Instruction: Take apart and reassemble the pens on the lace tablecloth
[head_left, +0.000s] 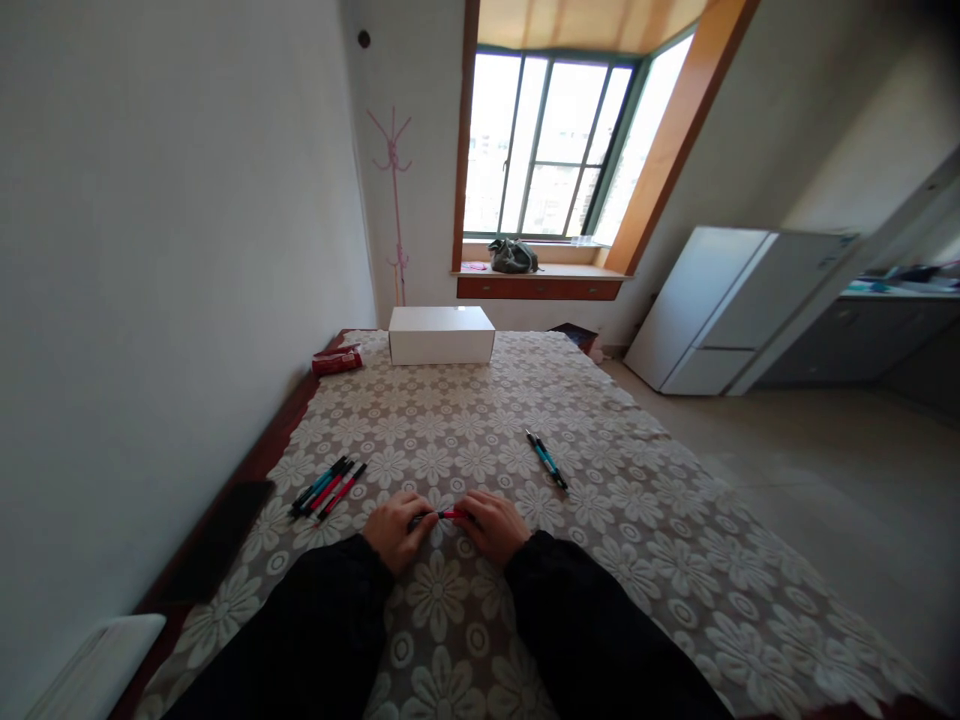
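Note:
Both my hands meet over the lace-covered table (600, 520), gripping one red and black pen (442, 515) between them. My left hand (396, 528) pinches its dark left end, and my right hand (491, 525) closes over its red right end. To the left of my hands lies a small bunch of red and blue pens (328, 487). Two blue pens (547, 460) rest side by side further out on the right. Black sleeves cover both my forearms.
A white box (441, 335) stands at the table's far end, with a red packet (337, 360) to its left. A dark flat item (225, 520) lies at the left edge by the wall. A white fridge (720, 305) stands on the floor to the right.

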